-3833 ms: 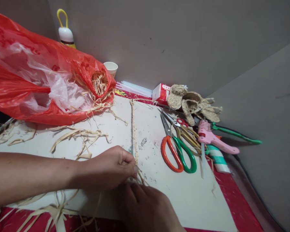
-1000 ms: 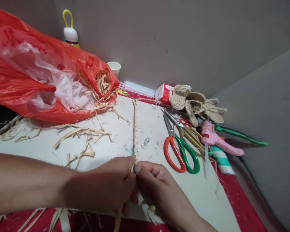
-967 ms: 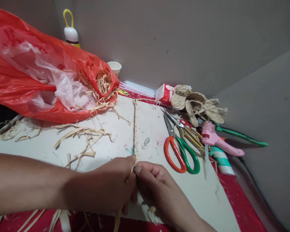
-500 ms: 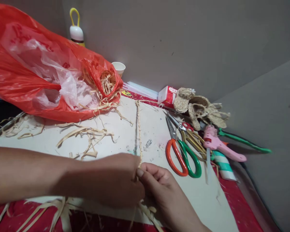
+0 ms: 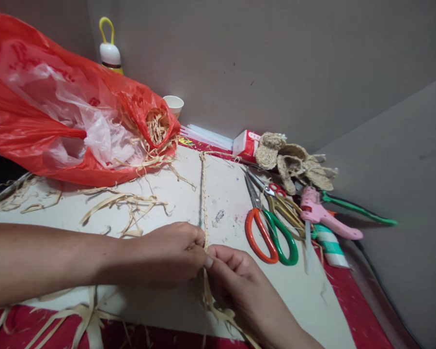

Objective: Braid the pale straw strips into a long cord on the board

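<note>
Closest to us, loose pale strands [image 5: 223, 315] trail down past the fingers toward the front edge of the counter [image 5: 294, 300]. More flat strips [image 5: 90, 320] sprawl to the left, partly over the red cloth [image 5: 58, 325]. We judge all this fibre to be feather-light, dry and limp, easy to bend but likely to split or fray if jerked.

Just beyond, our left grip [image 5: 178, 247] is closed in a fist-like pinch, and our right grip [image 5: 243, 283] pinches from the other side, thumb against the same spot. Both have hold of the near end of a thin braid [image 5: 204, 203]; which strands each pinches, we cannot tell, since the fingers cover them.

From there the braid runs nearly straight away from us, across the middle of the counter. It looks firmer than the loose strips, a little rough, so we expect little slipping. The best hold, we think, is a thumb-and-forefinger pinch right where the plaiting ends, with an even, gentle pull.

To its right and apart lie the scissors [image 5: 260, 206]. Farther back, the braid's far end bends near the counter's edge; whether it is tied there, we cannot make out.
</note>
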`<state>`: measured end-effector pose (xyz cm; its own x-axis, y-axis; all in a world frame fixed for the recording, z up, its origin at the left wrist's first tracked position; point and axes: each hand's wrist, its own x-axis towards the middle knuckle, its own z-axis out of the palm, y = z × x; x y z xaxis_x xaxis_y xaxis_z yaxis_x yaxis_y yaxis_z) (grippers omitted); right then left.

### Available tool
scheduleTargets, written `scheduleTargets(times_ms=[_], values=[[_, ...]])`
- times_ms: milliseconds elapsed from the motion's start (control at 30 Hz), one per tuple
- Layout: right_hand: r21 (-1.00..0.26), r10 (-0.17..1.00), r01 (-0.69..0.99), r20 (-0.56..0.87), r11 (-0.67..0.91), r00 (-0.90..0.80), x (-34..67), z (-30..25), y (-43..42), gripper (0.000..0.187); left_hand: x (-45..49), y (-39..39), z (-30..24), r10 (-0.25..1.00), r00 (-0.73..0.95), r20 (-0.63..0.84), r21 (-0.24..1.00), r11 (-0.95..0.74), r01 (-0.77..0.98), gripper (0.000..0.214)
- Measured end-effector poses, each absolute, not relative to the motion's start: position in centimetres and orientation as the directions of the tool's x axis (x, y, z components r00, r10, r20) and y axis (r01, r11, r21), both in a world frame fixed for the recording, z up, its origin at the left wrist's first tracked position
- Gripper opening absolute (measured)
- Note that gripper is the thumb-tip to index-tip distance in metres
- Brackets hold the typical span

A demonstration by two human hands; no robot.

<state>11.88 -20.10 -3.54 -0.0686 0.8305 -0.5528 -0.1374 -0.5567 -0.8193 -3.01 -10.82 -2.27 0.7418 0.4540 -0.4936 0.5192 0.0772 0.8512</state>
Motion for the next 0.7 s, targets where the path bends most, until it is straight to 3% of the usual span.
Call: scheduleTargets(times_ms=[167,300,533,700], values=[[-0.822,0.821,-0.032,-0.566,-0.569,-0.073,12.3,-3.4,-20.0,0.032,-3.2,-9.4,-2.2,0.339,0.834,-0.435,0.883,-0.022,0.469,0.022],[-0.818,0.815,0.026,-0.575,-0.575,-0.076,12.3,-3.1,-19.9,0.036,-3.2,-9.0,-2.3,0.326,0.840,-0.433,0.880,-0.050,0.473,0.025],[-0.837,0.835,0.087,-0.546,-0.540,-0.067,12.1,-3.0,-20.0,0.035,-2.9,-8.8,-2.5,0.239,0.831,-0.503,0.863,0.096,0.495,0.028],[-0.865,0.915,0.355,-0.400,-0.355,-0.058,12.2,-2.2,-20.1,0.035,-3.1,-8.6,-2.3,0.222,0.826,-0.518,0.855,0.147,0.497,0.020]])
